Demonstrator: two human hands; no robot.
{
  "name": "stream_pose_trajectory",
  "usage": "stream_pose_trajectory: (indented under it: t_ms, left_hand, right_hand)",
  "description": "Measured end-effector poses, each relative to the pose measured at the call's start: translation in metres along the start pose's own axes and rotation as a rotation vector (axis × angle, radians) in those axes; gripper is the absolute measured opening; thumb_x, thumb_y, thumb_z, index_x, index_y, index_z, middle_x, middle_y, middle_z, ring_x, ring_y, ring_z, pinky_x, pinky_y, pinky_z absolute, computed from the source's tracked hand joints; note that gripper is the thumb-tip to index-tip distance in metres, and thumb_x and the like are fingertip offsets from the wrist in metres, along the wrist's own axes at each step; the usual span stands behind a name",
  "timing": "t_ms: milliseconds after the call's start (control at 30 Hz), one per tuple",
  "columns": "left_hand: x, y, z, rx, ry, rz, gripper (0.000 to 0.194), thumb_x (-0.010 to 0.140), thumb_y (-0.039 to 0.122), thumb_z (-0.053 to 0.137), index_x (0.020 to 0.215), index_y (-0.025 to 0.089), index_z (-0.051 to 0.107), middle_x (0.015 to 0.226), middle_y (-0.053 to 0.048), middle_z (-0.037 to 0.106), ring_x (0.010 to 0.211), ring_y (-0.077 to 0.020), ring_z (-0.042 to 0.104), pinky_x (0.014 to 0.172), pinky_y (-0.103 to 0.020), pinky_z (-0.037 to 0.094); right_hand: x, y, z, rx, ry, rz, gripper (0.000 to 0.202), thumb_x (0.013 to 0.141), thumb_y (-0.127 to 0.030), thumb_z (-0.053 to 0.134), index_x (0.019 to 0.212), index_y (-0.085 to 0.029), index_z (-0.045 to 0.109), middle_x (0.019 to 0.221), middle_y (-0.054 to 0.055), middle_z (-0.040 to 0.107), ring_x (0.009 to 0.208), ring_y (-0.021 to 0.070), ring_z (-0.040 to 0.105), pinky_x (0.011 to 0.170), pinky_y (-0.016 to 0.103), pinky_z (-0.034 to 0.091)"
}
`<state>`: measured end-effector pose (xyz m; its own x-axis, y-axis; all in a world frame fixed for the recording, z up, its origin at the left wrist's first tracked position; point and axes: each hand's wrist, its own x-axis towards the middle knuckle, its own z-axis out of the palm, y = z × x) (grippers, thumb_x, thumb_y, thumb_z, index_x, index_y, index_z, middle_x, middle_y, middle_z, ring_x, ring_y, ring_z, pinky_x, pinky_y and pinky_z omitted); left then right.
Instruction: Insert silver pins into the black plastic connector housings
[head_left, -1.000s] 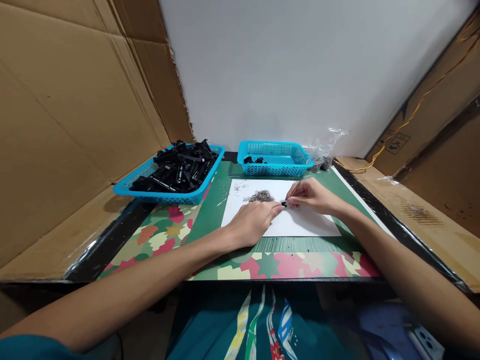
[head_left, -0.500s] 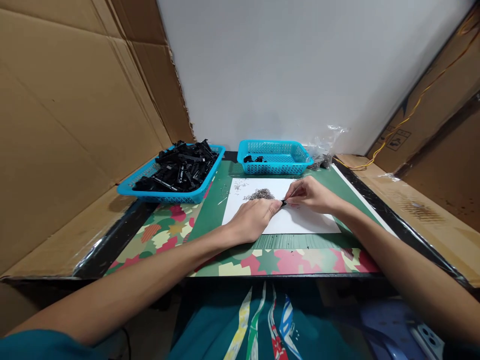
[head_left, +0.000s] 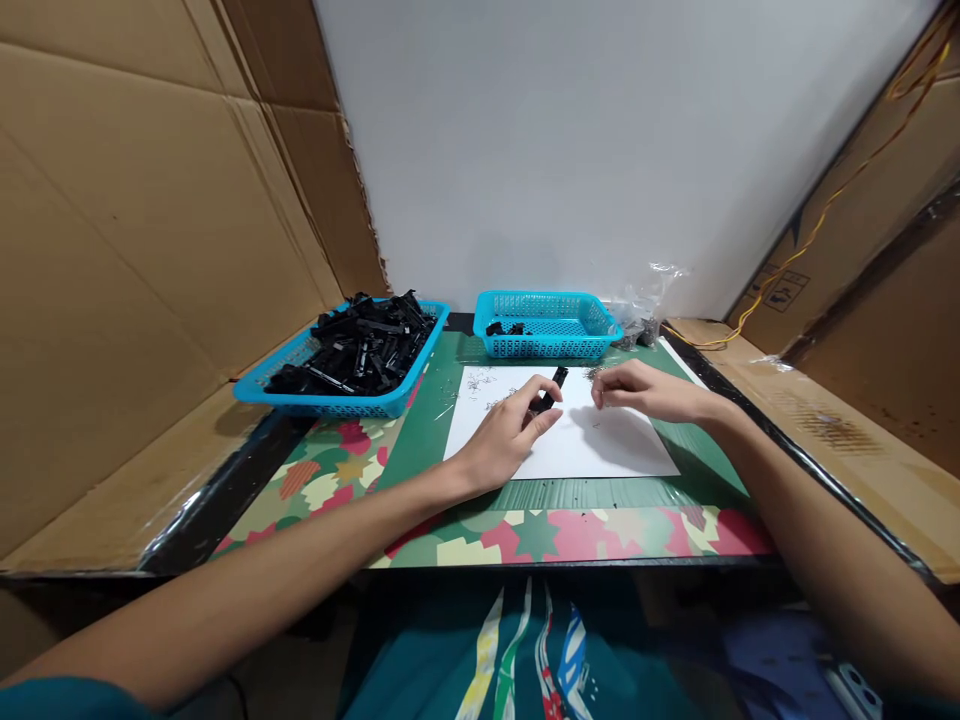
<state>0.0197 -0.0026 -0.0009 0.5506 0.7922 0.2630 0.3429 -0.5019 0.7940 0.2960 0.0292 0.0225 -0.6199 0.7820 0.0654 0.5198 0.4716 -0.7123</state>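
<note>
My left hand (head_left: 510, 430) holds a narrow black plastic piece (head_left: 559, 378) between thumb and fingers, tilted up over a white sheet of paper (head_left: 630, 450). To its right, my right hand (head_left: 637, 388) hovers above the same sheet with its fingers curled in. Whether anything small is between those fingertips cannot be made out. Tiny metal pieces (head_left: 478, 382) lie scattered at the sheet's far left. The heap of them is mostly hidden behind my left hand, and a few dark bits show beyond my right fingertips.
At the left, a blue basket (head_left: 397, 402) is heaped with black plastic parts (head_left: 367, 345). Behind the paper stands another blue basket (head_left: 555, 348) with several small black pieces. A clear plastic bag (head_left: 645, 315) sits beside it. Cardboard walls (head_left: 150, 200) flank both sides.
My hands have come apart; they were together at the black piece. The piece now tilts upward in my left hand, and my right hand has drawn away to the right.
</note>
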Motion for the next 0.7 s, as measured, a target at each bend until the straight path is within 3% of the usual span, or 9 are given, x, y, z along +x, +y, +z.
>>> stream_pose_trajectory:
  t_ms: [67, 133, 267, 367, 533, 700]
  left_hand:
    - [0.001, -0.001, 0.0, -0.028, 0.016, 0.022, 0.022, 0.107, 0.042, 0.05, 0.112, 0.022, 0.057, 0.092, 0.0, 0.058, 0.074, -0.0133, 0.049, 0.071, -0.028, 0.04]
    - [0.002, -0.002, 0.0, -0.055, 0.044, 0.047, 0.022, 0.107, 0.041, 0.051, 0.108, 0.021, 0.058, 0.096, -0.001, 0.059, 0.08, -0.0146, 0.053, 0.075, -0.028, 0.042]
    - [0.004, -0.007, -0.004, -0.123, 0.143, 0.068, 0.022, 0.106, 0.042, 0.053, 0.105, 0.02, 0.057, 0.096, -0.002, 0.058, 0.082, -0.0148, 0.054, 0.074, -0.028, 0.044]
    - [0.007, -0.013, -0.011, -0.13, 0.213, 0.044, 0.022, 0.105, 0.042, 0.054, 0.103, 0.02, 0.055, 0.093, -0.001, 0.057, 0.076, -0.0129, 0.053, 0.069, -0.027, 0.042]
    - [0.014, -0.023, -0.021, -0.157, 0.327, 0.026, 0.021, 0.104, 0.041, 0.054, 0.098, 0.02, 0.054, 0.091, -0.001, 0.056, 0.071, -0.0112, 0.047, 0.064, -0.026, 0.041]
    - [0.016, -0.028, -0.02, -0.14, 0.327, 0.018, 0.019, 0.102, 0.038, 0.054, 0.099, 0.02, 0.057, 0.092, -0.002, 0.059, 0.074, -0.0126, 0.05, 0.065, -0.026, 0.042]
  right_hand:
    - [-0.002, 0.001, -0.002, -0.11, -0.073, -0.001, 0.011, 0.091, -0.028, 0.065, 0.088, -0.019, 0.072, 0.064, -0.004, 0.045, 0.061, 0.0132, 0.037, 0.056, 0.03, 0.027]
    - [-0.004, 0.002, -0.003, -0.159, -0.065, -0.001, 0.012, 0.092, -0.03, 0.067, 0.089, -0.02, 0.072, 0.061, -0.006, 0.038, 0.058, 0.0125, 0.033, 0.055, 0.03, 0.024]
    - [0.001, 0.004, 0.003, -0.174, 0.152, 0.005, 0.022, 0.098, -0.033, 0.059, 0.084, -0.02, 0.07, 0.068, -0.001, 0.052, 0.063, 0.0139, 0.041, 0.058, 0.031, 0.028]
    - [0.012, 0.0, 0.022, -0.183, 0.262, 0.001, 0.018, 0.097, -0.03, 0.058, 0.092, -0.019, 0.072, 0.071, 0.0, 0.057, 0.064, 0.0147, 0.045, 0.061, 0.031, 0.031]
    - [0.026, -0.01, 0.058, -0.193, 0.201, -0.016, 0.014, 0.092, -0.025, 0.062, 0.097, -0.02, 0.074, 0.063, -0.003, 0.049, 0.059, 0.0137, 0.04, 0.059, 0.03, 0.028]
    - [0.026, -0.013, 0.065, -0.211, 0.203, -0.009, 0.019, 0.094, -0.029, 0.06, 0.101, -0.02, 0.076, 0.063, -0.003, 0.051, 0.059, 0.0147, 0.042, 0.059, 0.03, 0.029]
